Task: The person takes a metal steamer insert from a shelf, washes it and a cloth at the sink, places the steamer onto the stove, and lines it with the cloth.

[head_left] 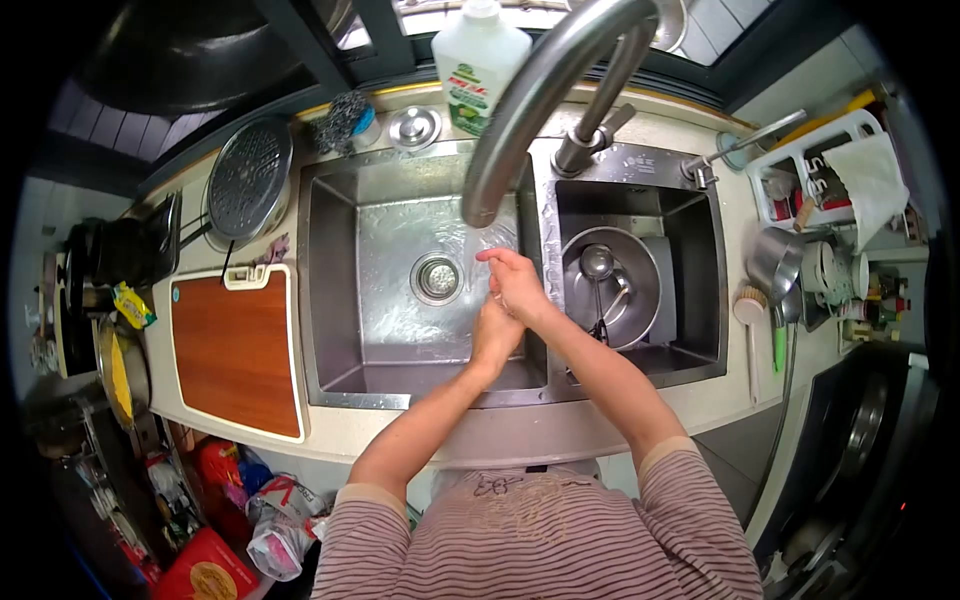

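Countertop (590,432), pale, surrounds a two-basin steel sink (430,400) before a dark-framed window (755,60); a brown cutting board (235,350) lies left of the wet left basin (335,250). The curved faucet (510,125) arches over this basin, its spout near the right fingertips. Left hand (497,333) and right hand (518,285) are together, overlapping beside the divider; whether they enclose anything cannot be told. Behind the sink, a translucent jug (490,45) bears a label (467,95) printed in red and green.
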`<state>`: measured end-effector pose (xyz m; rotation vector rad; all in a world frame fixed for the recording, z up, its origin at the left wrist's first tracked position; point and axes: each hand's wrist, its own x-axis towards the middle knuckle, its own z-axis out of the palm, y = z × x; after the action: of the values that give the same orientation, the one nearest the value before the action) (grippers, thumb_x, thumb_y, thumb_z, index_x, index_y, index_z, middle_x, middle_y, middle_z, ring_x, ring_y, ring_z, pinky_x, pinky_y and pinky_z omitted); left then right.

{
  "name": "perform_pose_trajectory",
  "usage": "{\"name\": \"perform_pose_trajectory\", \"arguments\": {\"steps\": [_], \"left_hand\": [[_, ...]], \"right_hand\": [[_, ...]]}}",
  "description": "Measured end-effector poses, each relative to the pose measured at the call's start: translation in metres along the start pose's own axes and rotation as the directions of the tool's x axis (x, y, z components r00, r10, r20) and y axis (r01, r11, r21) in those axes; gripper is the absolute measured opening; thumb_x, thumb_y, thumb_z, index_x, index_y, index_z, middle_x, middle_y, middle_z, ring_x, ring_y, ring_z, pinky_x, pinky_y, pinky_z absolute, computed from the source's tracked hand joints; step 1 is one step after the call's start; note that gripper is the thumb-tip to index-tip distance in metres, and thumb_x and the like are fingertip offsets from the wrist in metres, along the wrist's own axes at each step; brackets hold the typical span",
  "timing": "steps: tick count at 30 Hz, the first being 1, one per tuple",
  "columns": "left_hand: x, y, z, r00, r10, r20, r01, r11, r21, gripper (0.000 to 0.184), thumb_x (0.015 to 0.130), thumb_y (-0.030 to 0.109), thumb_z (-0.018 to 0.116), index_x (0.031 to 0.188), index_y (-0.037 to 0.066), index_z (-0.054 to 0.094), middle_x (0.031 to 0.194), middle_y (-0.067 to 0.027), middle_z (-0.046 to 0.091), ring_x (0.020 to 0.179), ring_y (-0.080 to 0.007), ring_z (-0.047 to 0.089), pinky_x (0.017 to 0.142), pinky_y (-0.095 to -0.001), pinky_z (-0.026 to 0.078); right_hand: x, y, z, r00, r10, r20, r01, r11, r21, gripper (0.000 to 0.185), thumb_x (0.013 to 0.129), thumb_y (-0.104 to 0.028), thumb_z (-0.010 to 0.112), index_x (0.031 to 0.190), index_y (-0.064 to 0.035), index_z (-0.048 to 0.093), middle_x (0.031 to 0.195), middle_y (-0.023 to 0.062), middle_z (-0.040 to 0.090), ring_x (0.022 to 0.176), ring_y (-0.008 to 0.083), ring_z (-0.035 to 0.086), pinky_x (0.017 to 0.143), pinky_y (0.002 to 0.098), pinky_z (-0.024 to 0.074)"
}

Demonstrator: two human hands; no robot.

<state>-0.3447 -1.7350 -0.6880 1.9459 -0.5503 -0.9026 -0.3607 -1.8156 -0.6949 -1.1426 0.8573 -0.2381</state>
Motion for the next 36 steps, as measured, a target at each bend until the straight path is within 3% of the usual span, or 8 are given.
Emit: {"name": "perform_pose_trajectory", "arguments": {"steps": [11,16,18,21,25,26,31,36], "left_hand": [[-0.003,0.004,0.011,0.998,-0.006,-0.063,0.034,0.889,0.457,0.038,0.076,0.03,0.055,0.096,-0.003,0.051,0.076,-0.0266,0.061,0.076,-0.0441,0.059,0.068,-0.0498,0.046],[0.0,0.017,0.007,0.992,0.122,-0.036,-0.114,0.981,0.159,0.045,0.076,0.04,0.059,0.095,0.002,0.045,0.079,-0.0197,0.061,0.073,-0.0308,0.061,0.064,-0.0409,0.047],[-0.001,0.009,0.009,0.978,0.205,0.027,-0.197,0.965,-0.172,0.051,0.075,0.047,0.063,0.098,0.008,0.038,0.087,-0.0078,0.057,0.071,-0.0159,0.054,0.053,-0.0307,0.043],[-0.028,0.075,-0.02,0.921,-0.266,0.285,0.34,0.906,-0.254,0.041,0.079,0.037,0.063,0.098,0.015,0.034,0.081,-0.0051,0.054,0.058,-0.0093,0.048,0.042,-0.0213,0.034],[-0.033,0.072,-0.015,0.912,-0.132,0.389,0.377,0.645,-0.665,0.022,0.087,0.023,0.052,0.104,0.013,0.042,0.081,-0.0015,0.055,0.057,-0.0086,0.048,0.038,-0.02,0.032],[-0.033,0.069,-0.012,0.93,-0.116,0.348,0.333,0.662,-0.671,0.017,0.088,0.016,0.048,0.105,0.01,0.048,0.084,-0.0018,0.057,0.061,-0.0105,0.053,0.042,-0.0224,0.039],[-0.041,0.098,-0.003,0.981,-0.113,0.155,0.183,0.795,-0.579,0.015,0.089,0.013,0.05,0.101,0.006,0.054,0.093,-0.0056,0.059,0.075,-0.0108,0.057,0.06,-0.0239,0.047],[-0.059,0.126,0.006,0.966,0.094,0.243,0.027,0.891,-0.453,0.028,0.08,0.005,0.059,0.107,0.002,0.053,0.095,-0.0079,0.059,0.084,-0.0127,0.057,0.075,-0.0249,0.046]], "right_hand": [[0.004,0.01,-0.008,0.959,-0.155,-0.238,0.08,0.952,-0.297,0.022,0.08,-0.016,0.041,0.076,-0.0027,0.058,0.071,0.0138,0.06,0.069,0.0274,0.058,0.065,0.0367,0.045],[0.027,-0.003,-0.027,0.892,-0.44,-0.101,0.441,0.898,-0.015,0.017,0.082,-0.01,0.049,0.098,-0.0051,0.049,0.073,0.0047,0.052,0.057,0.0117,0.049,0.048,0.0246,0.0413],[0.018,-0.09,-0.066,0.841,-0.465,-0.276,0.441,0.885,-0.148,0.041,0.08,-0.013,0.057,0.114,-0.0002,0.039,0.097,0.0111,0.051,0.079,0.0166,0.05,0.067,0.0283,0.0428],[0.082,-0.143,-0.138,0.631,-0.621,-0.464,0.546,0.781,-0.303,0.075,0.077,-0.022,0.061,0.133,0.0083,0.023,0.12,0.026,0.044,0.11,0.0273,0.046,0.089,0.0319,0.0406],[0.097,-0.156,-0.143,0.753,-0.585,-0.301,0.493,0.805,-0.331,0.051,0.077,-0.028,0.059,0.12,-0.0009,0.049,0.102,0.0207,0.06,0.095,0.0283,0.058,0.083,0.0362,0.043],[0.075,-0.158,-0.129,0.702,-0.653,-0.286,0.407,0.697,-0.591,0.046,0.078,-0.031,0.058,0.117,-0.0059,0.053,0.103,0.0203,0.06,0.097,0.0296,0.058,0.083,0.0359,0.0433],[-0.008,-0.145,-0.144,0.899,-0.439,-0.003,0.427,0.876,-0.226,0.052,0.08,-0.032,0.06,0.122,-0.0046,0.048,0.107,0.0171,0.058,0.102,0.0257,0.056,0.085,0.0324,0.0434],[-0.118,-0.101,-0.143,0.779,-0.556,0.291,0.626,0.717,-0.306,0.018,0.081,-0.015,0.063,0.092,-0.0007,0.064,0.09,0.0045,0.062,0.082,0.0097,0.056,0.071,0.0253,0.0452]]}}
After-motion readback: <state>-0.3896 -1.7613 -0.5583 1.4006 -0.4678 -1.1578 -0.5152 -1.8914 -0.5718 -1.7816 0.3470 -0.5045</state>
